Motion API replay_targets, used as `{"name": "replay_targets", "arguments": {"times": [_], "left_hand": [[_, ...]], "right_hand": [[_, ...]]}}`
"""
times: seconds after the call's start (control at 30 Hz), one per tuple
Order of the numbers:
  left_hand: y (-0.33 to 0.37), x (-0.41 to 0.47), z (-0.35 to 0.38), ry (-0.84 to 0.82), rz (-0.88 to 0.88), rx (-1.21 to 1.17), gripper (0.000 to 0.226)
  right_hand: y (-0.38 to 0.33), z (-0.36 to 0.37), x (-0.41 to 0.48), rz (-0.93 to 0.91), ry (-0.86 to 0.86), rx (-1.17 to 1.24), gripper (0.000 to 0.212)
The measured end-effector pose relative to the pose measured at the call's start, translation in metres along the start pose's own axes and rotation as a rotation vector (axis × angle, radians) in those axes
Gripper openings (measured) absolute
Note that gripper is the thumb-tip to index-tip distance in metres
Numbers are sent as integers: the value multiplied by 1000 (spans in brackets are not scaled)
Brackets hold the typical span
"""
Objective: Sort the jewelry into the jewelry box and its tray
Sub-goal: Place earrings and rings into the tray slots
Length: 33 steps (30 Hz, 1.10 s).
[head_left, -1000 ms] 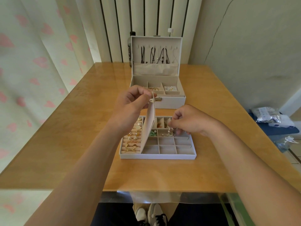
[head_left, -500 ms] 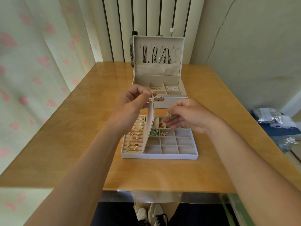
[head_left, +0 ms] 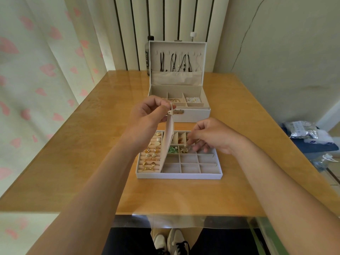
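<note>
Tray (head_left: pixel 178 176) lies on the counter (head_left: pixel 82 153), near its front edge. The jewelry box (head_left: pixel 191 115) stands just behind the tray, lid upright. Necklaces (head_left: pixel 174 61) hang inside the lid. The box's base compartments hold a gold chain (head_left: pixel 173 99) and pale beads (head_left: pixel 193 99).

Grip, left: the left hand (head_left: pixel 149 115) pinches the tab at the top of a beige flap (head_left: pixel 168 144), thumb and forefinger clamped on it. The flap stands tilted, its lower edge in the tray, between the ring rolls (head_left: pixel 147 163) on the left and the grid of compartments on the right. The ring rolls carry gold and pearl pieces.

Grip, right: the right hand (head_left: pixel 211 137) hovers over the rear rows of the grid, fingers curled and tips drawn together. Whether the tips pinch a piece cannot be told. Just below them lies a small gold-and-pearl piece (head_left: pixel 184 149). A green piece (head_left: pixel 172 150) lies in the compartment next to it on the left.
</note>
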<state>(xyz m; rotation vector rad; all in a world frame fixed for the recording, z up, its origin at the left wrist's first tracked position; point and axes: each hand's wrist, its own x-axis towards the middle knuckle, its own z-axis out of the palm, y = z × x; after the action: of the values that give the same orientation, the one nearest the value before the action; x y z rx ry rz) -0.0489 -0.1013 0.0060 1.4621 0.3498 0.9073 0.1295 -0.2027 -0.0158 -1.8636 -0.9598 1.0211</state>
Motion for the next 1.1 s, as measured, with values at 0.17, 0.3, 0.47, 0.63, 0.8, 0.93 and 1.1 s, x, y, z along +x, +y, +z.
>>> {"name": "replay_targets", "arguments": {"times": [0.17,0.3,0.47,0.63,0.8,0.93,1.1], "left_hand": [[1,0,0,-2,2,10,7],[0,0,2,-1,3,12,7],[-1,1,3,-4,13,28,8],[-2,1,2,-3,3,13,9],[-4,2,0,-6,8,19,11],[-5,2,3,-14,11,34,8],[-9,5,9,-45,17,155,7]], "right_hand": [[1,-4,-2,-11,41,-88,9],[3,-2,-5,-96,18,-219,13],[6,6,-6,-185,-93,-531,34],[6,3,-7,-193,-40,-630,27],[6,4,-10,-222,-69,-669,32],[7,2,-11,-235,-43,-703,33],[8,-14,-11,-238,109,-577,34]]}}
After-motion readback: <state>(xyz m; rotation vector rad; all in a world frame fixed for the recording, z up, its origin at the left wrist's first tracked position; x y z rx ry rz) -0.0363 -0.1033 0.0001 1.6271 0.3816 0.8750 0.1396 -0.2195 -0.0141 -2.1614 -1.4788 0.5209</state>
